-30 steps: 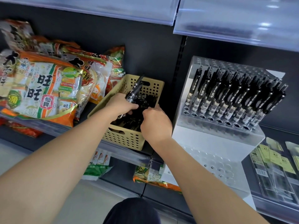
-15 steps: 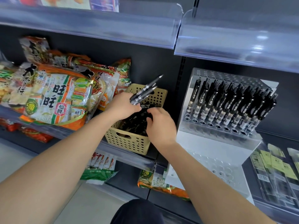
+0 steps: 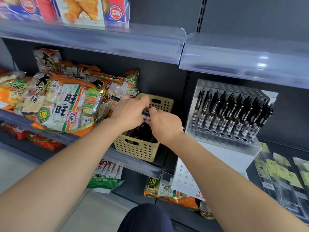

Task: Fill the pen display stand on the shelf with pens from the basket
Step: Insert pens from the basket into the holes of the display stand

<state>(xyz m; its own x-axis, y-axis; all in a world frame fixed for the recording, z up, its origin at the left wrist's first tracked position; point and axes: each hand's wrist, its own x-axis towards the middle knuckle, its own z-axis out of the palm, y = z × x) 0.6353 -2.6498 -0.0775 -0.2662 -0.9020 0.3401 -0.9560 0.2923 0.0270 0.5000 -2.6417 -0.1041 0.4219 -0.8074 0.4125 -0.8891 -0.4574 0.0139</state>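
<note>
Pens (image 3: pixel 145 116) sit gripped in left hand (image 3: pixel 128 111); right hand (image 3: pixel 164 125) pinches one, likely bound for empty front holes of the display stand (image 3: pixel 217 139).

Basket (image 3: pixel 138 151): beige, with a regular grid of round perforations. Pens (image 3: pixel 215 113): black upper bodies, clear lower barrels. Display stand (image 3: pixel 230 156): transparent upper tier, white base. Snack bags (image 3: pixel 66 106): orange, white and green, with black characters. Shelf back panel (image 3: pixel 160 77): dark grey.
</note>
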